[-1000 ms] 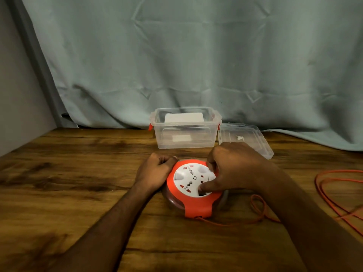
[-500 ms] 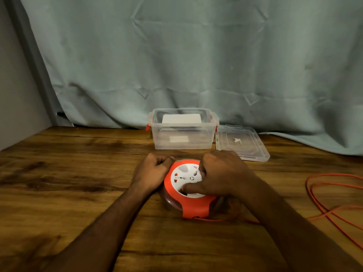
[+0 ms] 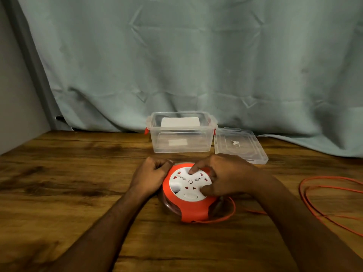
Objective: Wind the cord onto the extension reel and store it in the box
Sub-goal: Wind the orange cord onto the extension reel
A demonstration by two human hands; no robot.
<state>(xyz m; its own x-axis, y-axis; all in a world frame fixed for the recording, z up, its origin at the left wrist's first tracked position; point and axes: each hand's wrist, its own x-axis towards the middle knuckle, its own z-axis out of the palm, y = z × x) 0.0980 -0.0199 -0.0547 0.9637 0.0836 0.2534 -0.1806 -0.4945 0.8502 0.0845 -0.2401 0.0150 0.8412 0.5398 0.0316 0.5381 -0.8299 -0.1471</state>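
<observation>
An orange extension reel point(image 3: 191, 210) with a white socket face lies flat on the wooden table point(image 3: 59, 183). My left hand point(image 3: 150, 176) is curled against the reel's left rim and grips it. My right hand point(image 3: 225, 174) lies over the socket face, a fingertip pressing its far part and the thumb on its near right edge. The thin orange cord point(image 3: 322, 201) leaves the reel's near right side and lies in loose loops at the right. Behind the reel stands the clear plastic box point(image 3: 182, 146), open, with orange clips.
The box's clear lid point(image 3: 240, 145) lies flat just right of the box. A white label or card shows inside the box. A pale green curtain point(image 3: 196, 65) hangs behind the table, and a grey wall stands at the left.
My right hand has turned on the socket face, its fingertip going from the near side round to the far side. The cord loop near the reel has drawn in closer.
</observation>
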